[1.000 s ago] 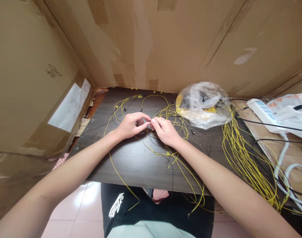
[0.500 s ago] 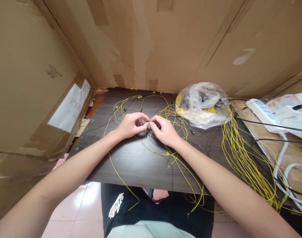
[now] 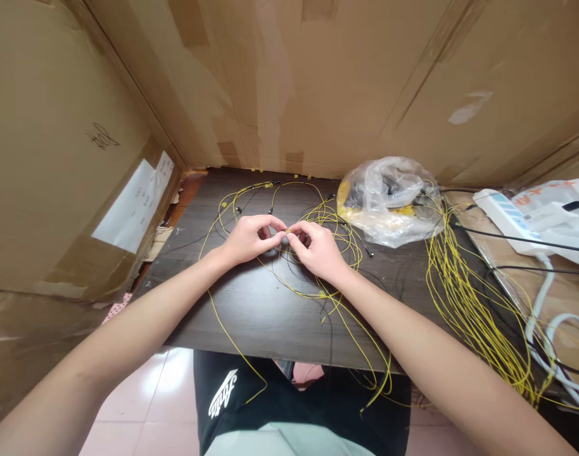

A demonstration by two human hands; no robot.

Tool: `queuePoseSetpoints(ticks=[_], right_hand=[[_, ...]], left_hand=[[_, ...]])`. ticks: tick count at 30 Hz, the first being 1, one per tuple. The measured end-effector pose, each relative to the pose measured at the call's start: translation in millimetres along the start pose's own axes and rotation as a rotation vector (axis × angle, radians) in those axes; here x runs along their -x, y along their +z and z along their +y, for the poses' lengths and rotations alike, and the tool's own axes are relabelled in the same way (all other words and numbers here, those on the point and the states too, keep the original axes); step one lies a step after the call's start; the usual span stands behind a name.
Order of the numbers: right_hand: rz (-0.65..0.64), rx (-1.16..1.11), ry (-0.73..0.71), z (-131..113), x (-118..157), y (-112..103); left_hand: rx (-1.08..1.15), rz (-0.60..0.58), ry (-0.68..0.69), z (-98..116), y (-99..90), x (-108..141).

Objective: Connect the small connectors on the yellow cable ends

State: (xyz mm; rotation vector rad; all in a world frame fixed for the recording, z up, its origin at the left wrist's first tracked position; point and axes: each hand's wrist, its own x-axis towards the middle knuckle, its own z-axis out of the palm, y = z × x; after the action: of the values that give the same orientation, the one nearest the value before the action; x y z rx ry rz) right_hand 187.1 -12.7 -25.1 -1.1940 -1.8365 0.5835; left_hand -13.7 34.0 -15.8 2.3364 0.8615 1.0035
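Note:
My left hand point(image 3: 251, 239) and my right hand point(image 3: 318, 248) meet fingertip to fingertip above the dark table point(image 3: 265, 316). Both are closed in a pinch at a tiny yellowish piece point(image 3: 288, 232), mostly hidden by the fingertips; it looks like part of a cable. Thin yellow cables point(image 3: 351, 244) lie in loose loops behind and beneath the hands, with thin black wires among them. Small black connectors point(image 3: 369, 252) show at several cable ends. One yellow strand point(image 3: 219, 320) runs down past the left forearm and over the front edge.
A clear plastic bag point(image 3: 389, 206) with yellow and black contents sits at the back right. Beside it a thick bundle of yellow cables point(image 3: 465, 310) hangs rightward. A white power strip point(image 3: 505, 221) with cords lies at far right. Cardboard walls point(image 3: 289, 88) enclose the back and left.
The fingertips have shifted very slightly, and a little more of the yellowish piece shows between them. The cables on the table look unchanged.

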Motion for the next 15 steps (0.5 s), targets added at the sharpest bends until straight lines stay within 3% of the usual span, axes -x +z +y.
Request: queuePoseSetpoints(ticks=[6,15], right_hand=[[-0.057,-0.027,-0.026,-1.4,-0.7,-2.0],[-0.125,-0.055,-0.013,0.5,-1.9,-2.6]], left_hand=[[-0.053,0.038,0.124,1.9,1.5,0.5],[-0.113,0.043,0.205,3.3,1.3,2.1]])
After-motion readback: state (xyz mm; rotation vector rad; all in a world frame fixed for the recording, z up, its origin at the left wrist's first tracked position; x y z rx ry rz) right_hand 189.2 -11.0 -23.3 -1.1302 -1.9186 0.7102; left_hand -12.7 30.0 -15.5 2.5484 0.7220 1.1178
